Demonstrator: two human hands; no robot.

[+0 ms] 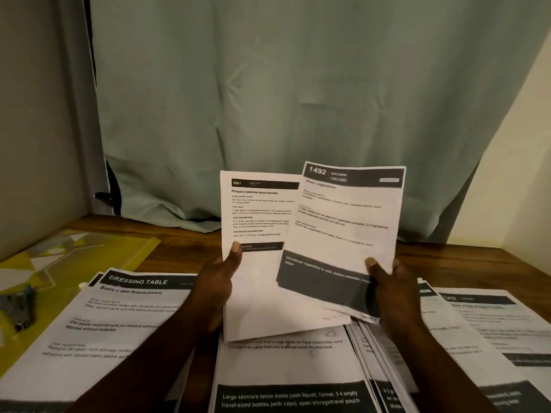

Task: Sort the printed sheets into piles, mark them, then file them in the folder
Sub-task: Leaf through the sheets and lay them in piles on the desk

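Two printed sheets are held up above the table. My left hand [219, 281] grips the bedtime sheet [256, 228], headed 3561, thumb on its front. My right hand [387, 289] pinches the kitchen sheet [343, 228], headed 1492, which overlaps the first one's right edge. Below lie piles of sheets: the dressing-table pile [119, 317] at left, a middle pile [286, 368] under my arms, a fanned stack [375, 353] beside it, and a right pile [489, 326]. The yellow folder [74, 254] lies flat at the far left.
A wooden table [477, 257] carries everything. A small metallic object [18, 308] sits on the folder's near end. A pale green curtain [298, 99] hangs behind the table, with a wall at either side.
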